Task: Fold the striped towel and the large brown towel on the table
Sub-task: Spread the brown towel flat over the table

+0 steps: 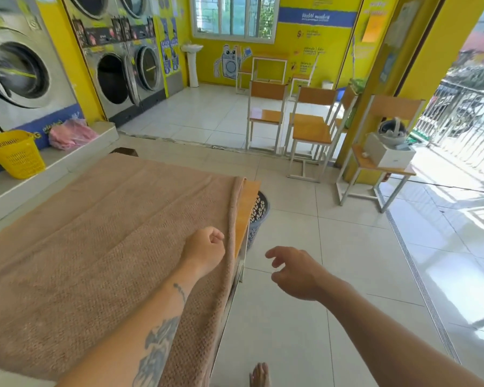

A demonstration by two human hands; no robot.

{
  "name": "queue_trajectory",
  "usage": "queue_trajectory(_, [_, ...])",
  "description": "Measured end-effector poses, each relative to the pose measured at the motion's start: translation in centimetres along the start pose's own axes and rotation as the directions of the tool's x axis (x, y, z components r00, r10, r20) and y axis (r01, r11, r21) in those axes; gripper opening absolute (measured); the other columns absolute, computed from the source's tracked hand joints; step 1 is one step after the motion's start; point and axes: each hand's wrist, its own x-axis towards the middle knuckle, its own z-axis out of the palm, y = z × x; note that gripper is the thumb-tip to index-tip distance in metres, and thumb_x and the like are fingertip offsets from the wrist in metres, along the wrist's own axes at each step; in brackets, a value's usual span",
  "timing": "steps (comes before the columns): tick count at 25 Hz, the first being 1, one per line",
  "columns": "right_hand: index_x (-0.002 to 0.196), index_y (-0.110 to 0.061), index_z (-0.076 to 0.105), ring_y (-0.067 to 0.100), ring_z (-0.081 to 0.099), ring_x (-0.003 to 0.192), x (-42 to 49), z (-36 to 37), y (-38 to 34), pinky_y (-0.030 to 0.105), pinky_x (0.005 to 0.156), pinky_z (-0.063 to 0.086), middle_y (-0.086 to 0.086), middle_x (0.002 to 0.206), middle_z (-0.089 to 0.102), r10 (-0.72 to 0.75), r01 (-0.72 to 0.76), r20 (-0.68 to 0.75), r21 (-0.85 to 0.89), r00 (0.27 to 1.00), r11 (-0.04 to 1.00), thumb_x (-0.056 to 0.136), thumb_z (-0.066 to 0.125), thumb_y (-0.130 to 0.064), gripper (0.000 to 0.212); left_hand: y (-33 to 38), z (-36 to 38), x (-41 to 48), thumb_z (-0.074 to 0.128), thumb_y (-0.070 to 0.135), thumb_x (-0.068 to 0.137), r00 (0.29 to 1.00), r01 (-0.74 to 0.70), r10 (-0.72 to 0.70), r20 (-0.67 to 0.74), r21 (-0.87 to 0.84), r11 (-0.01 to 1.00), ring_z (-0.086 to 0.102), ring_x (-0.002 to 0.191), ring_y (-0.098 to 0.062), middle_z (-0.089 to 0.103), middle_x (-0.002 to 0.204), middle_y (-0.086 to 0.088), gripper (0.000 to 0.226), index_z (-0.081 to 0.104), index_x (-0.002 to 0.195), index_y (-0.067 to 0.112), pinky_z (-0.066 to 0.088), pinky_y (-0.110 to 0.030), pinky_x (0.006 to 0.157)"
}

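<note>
The large brown towel (101,247) lies spread flat over most of the table (246,202), its right edge doubled along the table's right side. My left hand (204,251) rests on the towel near that right edge, fingers curled into a loose fist with nothing visibly in it. Off the table's right side, my right hand (294,270) hovers over the floor with its fingers apart and empty. No striped towel is in view.
A dark laundry basket (259,216) stands on the floor under the table's far right corner. A yellow basket (16,153) and pink bag (70,134) sit on the ledge by the washing machines. Several chairs (310,129) stand ahead. My bare foot (260,375) is below.
</note>
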Motion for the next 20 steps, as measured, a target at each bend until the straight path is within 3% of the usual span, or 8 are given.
queue_trajectory(5, [0.138,-0.025,0.05,0.018,0.058,0.105,12.9,-6.5,2.9,0.034,0.091,0.053,0.0,0.129,0.058,-0.048,0.049,0.012,-0.047,0.999,0.998,0.088,0.054,-0.01,0.052,3.5,6.3,13.7,0.047,0.016,0.094,0.999,0.008,-0.01,-0.033,-0.048,0.999,0.064,0.078,-0.014,0.066,0.089,0.004,0.017,0.063,0.097,0.022,0.051,-0.025,0.061])
queue_trajectory(9, [0.137,-0.022,0.05,0.022,0.056,0.114,22.8,-10.6,3.7,0.029,0.086,0.049,0.006,0.133,0.058,-0.084,0.088,0.043,-0.097,0.996,0.991,0.089,0.053,-0.01,0.05,5.0,8.9,23.0,0.05,0.02,0.095,0.995,0.051,-0.049,-0.082,0.023,0.998,0.061,0.064,-0.012,0.065,0.081,0.004,0.011,0.06,0.097,0.023,0.048,-0.024,0.051])
queue_trajectory(13, [0.137,-0.02,0.05,0.023,0.056,0.116,31.4,-13.6,3.8,0.027,0.085,0.045,0.005,0.133,0.058,-0.141,0.151,0.091,-0.109,0.986,0.983,0.089,0.053,-0.008,0.05,4.4,10.0,28.8,0.058,0.026,0.091,0.982,0.145,-0.134,-0.133,0.081,0.986,0.064,0.076,-0.014,0.061,0.098,0.005,0.028,0.051,0.118,0.03,0.059,-0.034,0.062])
queue_trajectory(15, [0.137,-0.023,0.051,0.023,0.056,0.117,36.2,-14.1,3.9,0.03,0.088,0.048,0.004,0.133,0.058,-0.174,0.19,0.126,-0.127,0.977,0.973,0.087,0.055,-0.012,0.05,4.1,11.1,30.2,0.057,0.027,0.092,0.974,0.201,-0.184,-0.131,0.134,0.97,0.062,0.077,-0.013,0.056,0.103,0.007,0.035,0.044,0.124,0.033,0.055,-0.03,0.059])
queue_trajectory(17, [0.135,-0.024,0.053,0.023,0.057,0.117,40.8,-13.6,4.2,0.034,0.091,0.051,0.004,0.133,0.059,-0.224,0.252,0.175,-0.162,0.959,0.954,0.084,0.057,-0.013,0.052,4.0,12.0,30.7,0.056,0.029,0.094,0.965,0.248,-0.224,-0.136,0.196,0.949,0.059,0.082,-0.012,0.052,0.105,0.009,0.033,0.041,0.123,0.034,0.046,-0.027,0.059])
queue_trajectory(20, [0.137,-0.021,0.05,0.026,0.052,0.124,47.0,-12.4,4.7,0.038,0.096,0.048,0.004,0.137,0.055,-0.332,0.401,0.299,-0.208,0.895,0.892,0.079,0.053,-0.01,0.06,4.4,13.4,31.3,0.054,0.031,0.094,0.939,0.312,-0.252,-0.234,0.268,0.911,0.055,0.094,-0.013,0.053,0.108,0.01,0.018,0.05,0.112,0.029,0.046,-0.032,0.077])
